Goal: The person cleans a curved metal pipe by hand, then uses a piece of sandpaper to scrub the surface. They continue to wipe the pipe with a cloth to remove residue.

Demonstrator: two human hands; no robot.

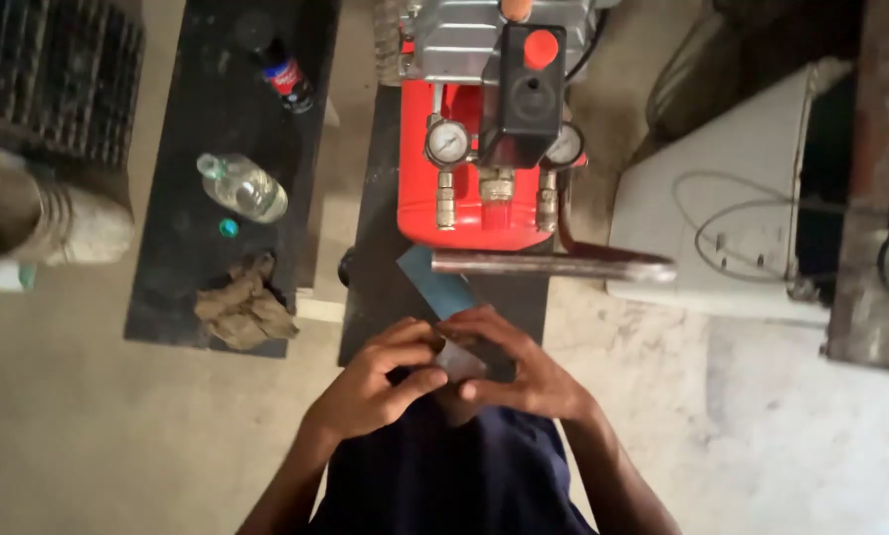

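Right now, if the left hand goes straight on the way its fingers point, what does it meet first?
The left hand points right, across the small grey flat piece both hands hold. It would probably meet the right hand first, since their fingertips almost touch; depth is unclear.

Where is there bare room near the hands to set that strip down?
Bare floor lies left of the left hand, below the rag. More bare floor is right of the right hand, below the white casing. Ahead, the red compressor and metal bar crowd the mat.
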